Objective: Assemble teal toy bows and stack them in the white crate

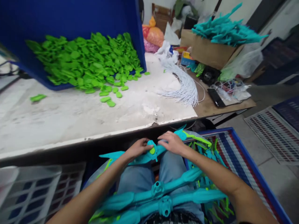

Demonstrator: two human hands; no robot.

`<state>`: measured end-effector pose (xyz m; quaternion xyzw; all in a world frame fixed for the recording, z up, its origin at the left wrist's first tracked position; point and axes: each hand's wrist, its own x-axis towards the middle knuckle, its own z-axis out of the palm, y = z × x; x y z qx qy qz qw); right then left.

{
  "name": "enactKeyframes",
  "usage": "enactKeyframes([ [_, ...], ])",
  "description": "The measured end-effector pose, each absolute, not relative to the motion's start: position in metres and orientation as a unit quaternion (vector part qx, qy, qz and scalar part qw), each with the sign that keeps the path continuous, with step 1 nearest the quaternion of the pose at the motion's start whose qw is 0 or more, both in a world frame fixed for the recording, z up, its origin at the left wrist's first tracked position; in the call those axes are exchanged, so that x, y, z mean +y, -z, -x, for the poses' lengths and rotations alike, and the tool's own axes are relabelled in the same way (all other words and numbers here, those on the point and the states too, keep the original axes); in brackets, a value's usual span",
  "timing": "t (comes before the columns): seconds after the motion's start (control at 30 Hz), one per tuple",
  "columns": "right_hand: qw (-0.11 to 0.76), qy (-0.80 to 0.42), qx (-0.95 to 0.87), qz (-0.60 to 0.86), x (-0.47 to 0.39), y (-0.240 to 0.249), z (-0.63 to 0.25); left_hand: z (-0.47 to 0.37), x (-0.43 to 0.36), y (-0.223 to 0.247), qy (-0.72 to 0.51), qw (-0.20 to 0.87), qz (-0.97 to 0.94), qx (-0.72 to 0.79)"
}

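Observation:
Across my thighs is a long teal plastic part with a raised hub in its middle. A small bright green oval piece sits against the hub. My left hand is closed around the part just left of the hub, its thumb at the green piece. Right of the hub, my right hand rests over the same part with bent fingers, gripping it. Two more teal parts with round hollow hubs lie across my lap, nearer my body.
A tilted blue bin spills green oval pieces onto the white table. White ties lie at its right. Behind stands a cardboard box of teal parts. A blue-rimmed crate holding teal-and-green pieces is beside my right arm.

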<state>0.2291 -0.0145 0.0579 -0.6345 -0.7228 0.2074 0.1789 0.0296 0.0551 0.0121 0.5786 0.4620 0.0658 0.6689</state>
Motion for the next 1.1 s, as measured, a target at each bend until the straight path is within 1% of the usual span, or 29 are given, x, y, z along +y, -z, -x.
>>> enactKeyframes([
  [0.07,0.257,-0.088,-0.671,0.689,-0.009,-0.074,-0.273,-0.028,0.056,-0.008,-0.072,0.631,-0.628,0.449],
  [0.1,0.275,-0.027,-0.629,0.727,-0.005,-0.082,-0.3,-0.028,0.057,-0.007,-0.078,0.61,-0.65,0.446],
  [0.13,0.272,0.021,-0.588,0.762,0.002,-0.09,-0.328,-0.028,0.057,-0.007,-0.085,0.588,-0.669,0.447],
  [0.23,0.176,0.08,-0.528,0.827,0.027,-0.102,-0.399,-0.034,0.054,-0.009,-0.122,0.52,-0.714,0.453],
  [0.37,0.047,0.082,-0.573,0.814,0.058,-0.102,-0.434,-0.045,0.048,-0.016,-0.189,0.417,-0.755,0.47],
  [0.43,0.013,0.082,-0.578,0.812,0.063,-0.102,-0.434,-0.049,0.045,-0.025,-0.226,0.376,-0.767,0.468],
  [0.53,0.003,0.093,-0.601,0.794,0.05,-0.103,-0.432,-0.06,0.038,-0.045,-0.27,0.348,-0.777,0.449],
  [0.63,-0.007,0.099,-0.665,0.74,0.014,-0.103,-0.432,-0.087,0.028,-0.064,-0.261,0.392,-0.771,0.429],
  [0.73,-0.007,0.091,-0.721,0.687,-0.032,-0.098,-0.429,-0.131,0.015,-0.076,-0.262,0.439,-0.778,0.365],
  [0.83,0.015,0.08,-0.749,0.657,-0.072,-0.094,-0.424,-0.18,0.004,-0.079,-0.266,0.413,-0.816,0.305],
  [0.9,0.039,0.068,-0.755,0.651,-0.091,-0.093,-0.422,-0.206,-0.003,-0.077,-0.231,0.406,-0.83,0.304],
  [1.0,0.095,0.047,-0.75,0.653,-0.113,-0.091,-0.42,-0.231,-0.011,-0.068,-0.142,0.451,-0.826,0.306],
  [1.03,0.127,0.042,-0.739,0.66,-0.12,-0.09,-0.419,-0.236,-0.014,-0.064,-0.117,0.488,-0.81,0.304],
  [1.1,0.225,0.043,-0.677,0.699,-0.134,-0.086,-0.413,-0.243,-0.02,-0.055,-0.093,0.59,-0.743,0.302],
])
